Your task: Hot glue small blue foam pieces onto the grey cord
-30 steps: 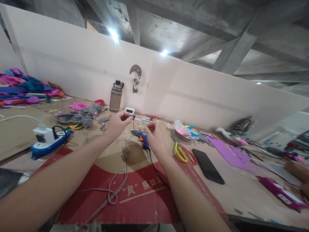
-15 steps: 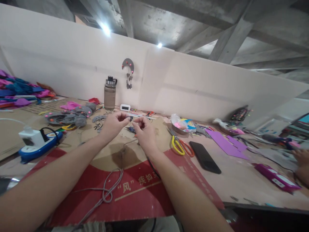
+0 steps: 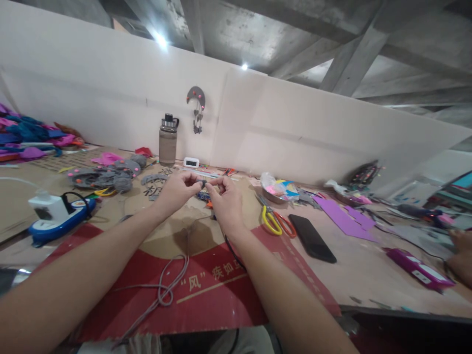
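Observation:
My left hand [image 3: 178, 189] and my right hand [image 3: 225, 202] meet above the cardboard sheet [image 3: 191, 246], fingertips pinched together on a small dark piece [image 3: 204, 184]. A thin grey cord [image 3: 167, 290] trails from that piece down toward me and loops on the red print. A blue glue gun [image 3: 202, 196] lies partly hidden behind my right hand, its black cable running back along my right forearm.
Yellow and orange scissors [image 3: 275, 222] and a black phone [image 3: 311, 238] lie right of my hands. A power strip [image 3: 55, 216] sits left, grey felt pieces [image 3: 110, 177] and a water bottle [image 3: 167, 139] behind. Another person's hand [image 3: 460, 255] is at the far right.
My right hand left the glue gun and came up to meet my left hand. Both now pinch the small piece together. The view shifted slightly.

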A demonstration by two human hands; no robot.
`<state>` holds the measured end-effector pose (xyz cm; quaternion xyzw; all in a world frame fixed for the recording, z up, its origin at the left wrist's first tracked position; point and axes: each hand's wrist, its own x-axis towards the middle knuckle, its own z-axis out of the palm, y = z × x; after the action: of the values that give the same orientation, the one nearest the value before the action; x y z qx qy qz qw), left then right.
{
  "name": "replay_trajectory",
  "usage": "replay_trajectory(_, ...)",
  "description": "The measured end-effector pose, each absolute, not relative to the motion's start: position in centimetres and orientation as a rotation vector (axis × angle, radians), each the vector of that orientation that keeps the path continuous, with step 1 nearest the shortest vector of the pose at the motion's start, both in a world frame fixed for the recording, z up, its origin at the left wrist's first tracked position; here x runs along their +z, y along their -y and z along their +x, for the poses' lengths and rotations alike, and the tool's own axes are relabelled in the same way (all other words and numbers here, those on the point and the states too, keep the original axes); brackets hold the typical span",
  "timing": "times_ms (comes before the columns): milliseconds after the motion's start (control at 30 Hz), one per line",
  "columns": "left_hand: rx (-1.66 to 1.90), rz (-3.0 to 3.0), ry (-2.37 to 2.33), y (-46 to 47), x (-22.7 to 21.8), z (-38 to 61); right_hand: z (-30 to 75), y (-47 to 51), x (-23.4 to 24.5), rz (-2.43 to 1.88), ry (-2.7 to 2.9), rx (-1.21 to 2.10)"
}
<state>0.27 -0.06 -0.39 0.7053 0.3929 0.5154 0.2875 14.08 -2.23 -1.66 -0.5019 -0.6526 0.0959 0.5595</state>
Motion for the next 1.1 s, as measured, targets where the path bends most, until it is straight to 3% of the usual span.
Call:
replay_trajectory(800, 1.246, 2.019, -1.021, 0.29, 0.15, -0.12, 14.53, 2.28, -1.64, -1.223, 1.612, 0.255)
replay_trajectory(1100, 1.087, 2.009, -0.959, -0.22, 0.44, -0.57, 14.80, 2.41, -1.50, -1.287, 1.675, 0.126)
